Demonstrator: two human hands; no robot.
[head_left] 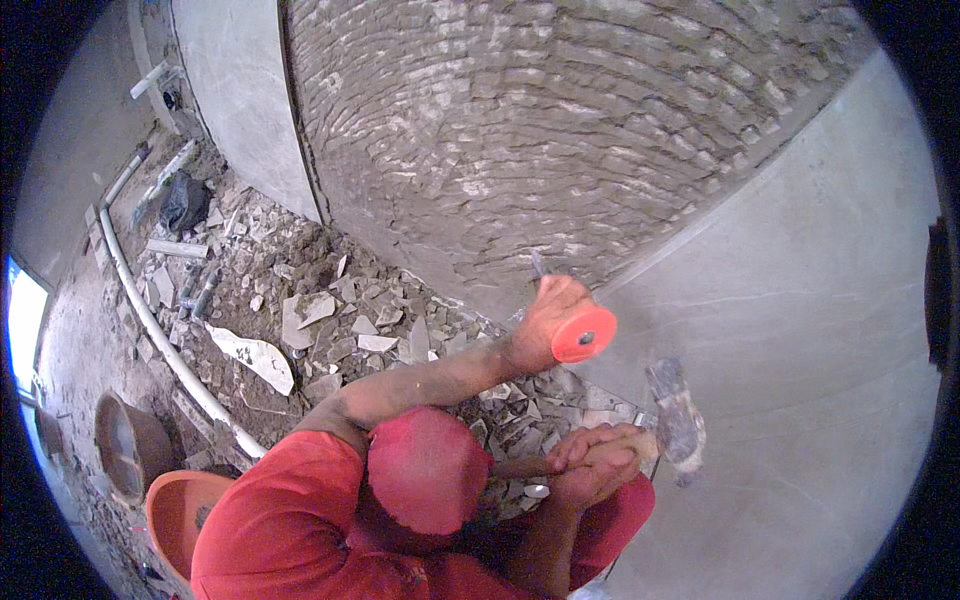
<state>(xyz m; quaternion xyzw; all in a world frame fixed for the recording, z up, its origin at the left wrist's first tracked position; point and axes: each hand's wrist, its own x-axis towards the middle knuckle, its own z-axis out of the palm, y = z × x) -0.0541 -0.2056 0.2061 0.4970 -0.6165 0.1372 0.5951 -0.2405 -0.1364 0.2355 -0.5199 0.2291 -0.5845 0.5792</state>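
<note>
Neither of my hands is in view. Below me crouches another person in a red cap (428, 470) and a red shirt (285, 510). That person's left hand (545, 318) is wrapped round a chisel, whose orange hand guard (588, 332) faces me. The chisel's metal tip (539, 263) points at the rough wall surface (480, 150). In the person's right hand (600, 468) is a hammer, gripped by its wooden handle near the worn grey head (680, 425). The hammer is apart from the chisel.
Broken tile pieces and rubble (375, 320) cover the ground. A white pipe (150, 315) curves along the left, near a black plastic bag (183, 203). Behind the person stand an orange tub (175, 515) and a brown bucket (135, 450). Smooth grey slabs (800, 330) lie at right.
</note>
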